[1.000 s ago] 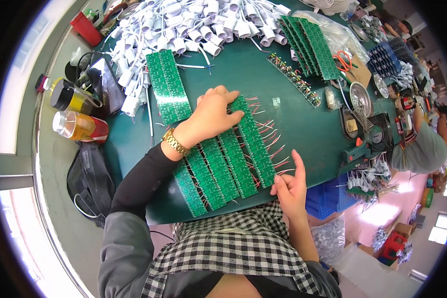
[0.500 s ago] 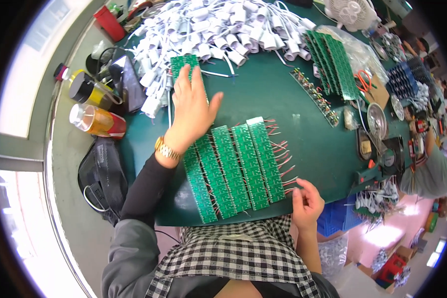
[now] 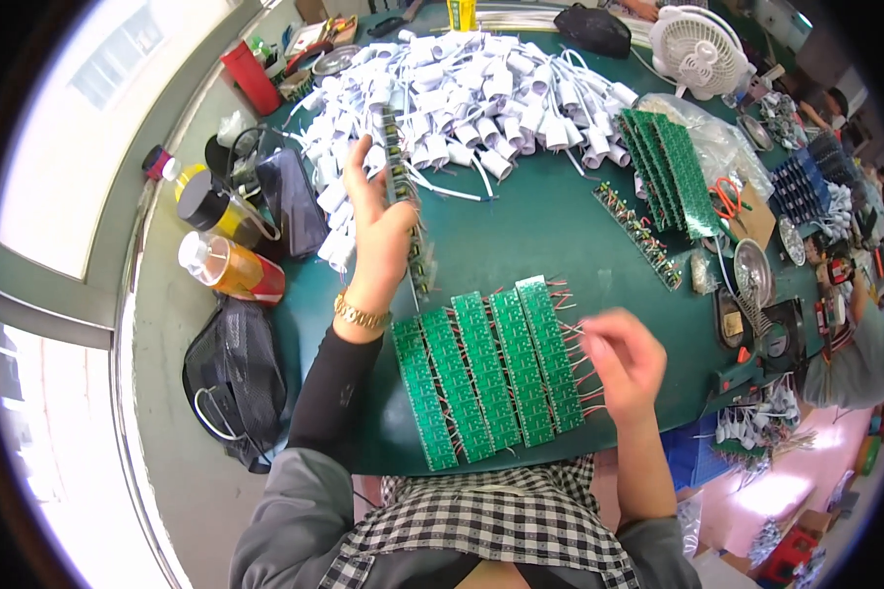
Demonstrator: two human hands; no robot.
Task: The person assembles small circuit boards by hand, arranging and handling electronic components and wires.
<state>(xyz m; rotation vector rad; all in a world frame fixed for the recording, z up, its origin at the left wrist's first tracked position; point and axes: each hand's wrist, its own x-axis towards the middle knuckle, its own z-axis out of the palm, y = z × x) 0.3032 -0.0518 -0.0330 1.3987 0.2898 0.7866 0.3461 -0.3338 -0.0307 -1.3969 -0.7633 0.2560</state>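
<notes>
My left hand (image 3: 378, 226) grips a circuit board strip (image 3: 395, 162), turned on its edge, so its component side shows as a narrow band. The strip stands between the white lamp holders and a row of several green circuit board strips (image 3: 486, 378) lying side by side at the table's near edge. Red and white wires (image 3: 572, 344) stick out from the row's right side. At those wires is my right hand (image 3: 631, 363), its bent fingers smeared by motion; whether it pinches a wire is unclear.
A heap of white lamp holders with cables (image 3: 471, 108) covers the far table. At right are a component-side-up board strip (image 3: 638, 236), a stack of green boards (image 3: 668, 172), orange-handled scissors (image 3: 726, 199) and a metal dish (image 3: 752, 270). Bottles (image 3: 228, 267), a phone (image 3: 295, 204) and a black bag (image 3: 234, 378) line the left.
The strip at my left hand went from lying green face up to standing on edge. My right hand moved up along the wires. The whole view shifted slightly.
</notes>
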